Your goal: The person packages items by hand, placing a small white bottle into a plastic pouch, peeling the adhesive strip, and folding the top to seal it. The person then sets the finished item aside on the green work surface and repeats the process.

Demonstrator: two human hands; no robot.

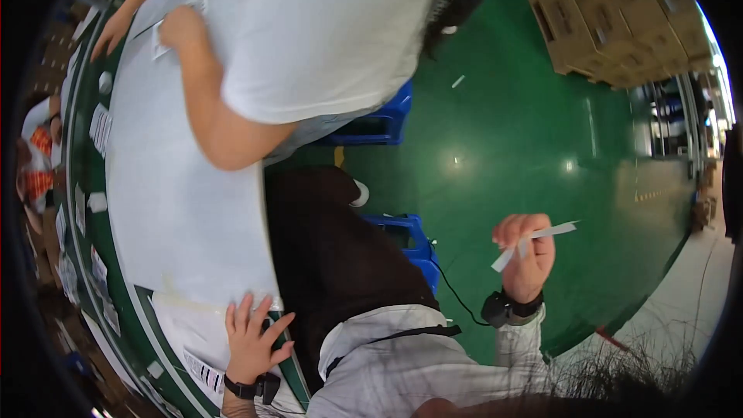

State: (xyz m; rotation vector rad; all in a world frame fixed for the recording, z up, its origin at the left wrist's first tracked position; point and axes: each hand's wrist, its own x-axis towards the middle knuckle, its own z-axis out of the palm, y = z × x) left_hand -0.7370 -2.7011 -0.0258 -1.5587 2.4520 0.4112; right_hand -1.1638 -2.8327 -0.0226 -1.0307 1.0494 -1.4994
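Note:
My left hand [254,340] lies with fingers spread near the edge of the white-covered worktable [186,217], palm down and gripping nothing. Out to my right, above the floor, my right hand [532,271] is closed on a thin white strip [548,232]. The strip looks bent, with one end pointing right and another hanging lower left; whether it is paper or backing film I cannot tell. A sheet printed with dark bars [203,371] lies on the table beside my left wrist.
A co-worker in a white shirt [333,31] leans over the table's far part, one hand [184,29] on a small white piece. Blue stools [422,251] stand beside my legs, a black cable [457,294] near them. Stacked cartons [611,23] rise at far right.

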